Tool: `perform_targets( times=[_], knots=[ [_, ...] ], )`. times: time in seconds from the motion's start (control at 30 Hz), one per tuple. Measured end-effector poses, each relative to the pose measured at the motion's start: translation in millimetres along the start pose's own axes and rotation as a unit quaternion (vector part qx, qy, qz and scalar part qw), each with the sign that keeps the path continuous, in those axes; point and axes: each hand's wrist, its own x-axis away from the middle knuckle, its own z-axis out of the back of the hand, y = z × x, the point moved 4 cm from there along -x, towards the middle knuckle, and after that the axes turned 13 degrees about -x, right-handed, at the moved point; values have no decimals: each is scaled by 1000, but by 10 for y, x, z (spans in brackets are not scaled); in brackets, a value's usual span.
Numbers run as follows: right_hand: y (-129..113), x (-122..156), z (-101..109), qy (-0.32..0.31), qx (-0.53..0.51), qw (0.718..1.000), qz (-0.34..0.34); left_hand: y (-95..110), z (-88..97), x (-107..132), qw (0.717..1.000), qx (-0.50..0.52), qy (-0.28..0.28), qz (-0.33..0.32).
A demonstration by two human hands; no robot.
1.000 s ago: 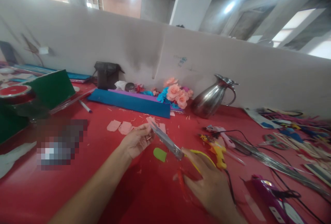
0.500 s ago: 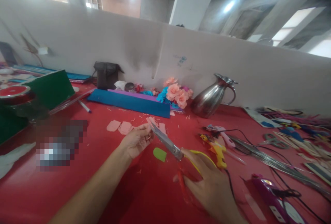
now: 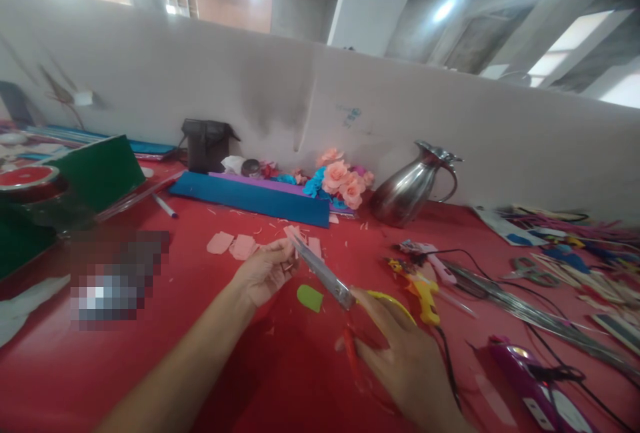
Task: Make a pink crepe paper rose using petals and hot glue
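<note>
My right hand (image 3: 405,359) grips a pair of scissors (image 3: 325,276) with yellow and red handles, blades pointing up and left. My left hand (image 3: 263,273) pinches a small pink paper piece (image 3: 291,233) at the blade tips. Both hands hover over the red table (image 3: 150,366). Pink cut pieces (image 3: 235,245) lie just beyond my left hand, and a green leaf-shaped piece (image 3: 310,298) rests between my hands.
A steel jug (image 3: 413,186) stands at the back wall beside pink paper flowers (image 3: 343,183) and blue and purple sheets (image 3: 250,196). A yellow glue gun (image 3: 423,289), wires (image 3: 525,309), another pair of scissors (image 3: 533,273) and a purple device (image 3: 530,383) lie right. Green boards (image 3: 95,169) stand left.
</note>
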Motion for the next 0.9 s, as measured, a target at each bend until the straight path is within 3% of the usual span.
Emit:
perform_targets(
  times=[0.53, 0.9],
  knots=[
    [-30, 10, -13, -29, -33, 999, -23, 10, -27, 21, 1000, 7, -9, -1],
    [6, 42, -29, -25, -140, 984, -107, 15, -22, 18, 1000, 8, -18, -2]
  ],
)
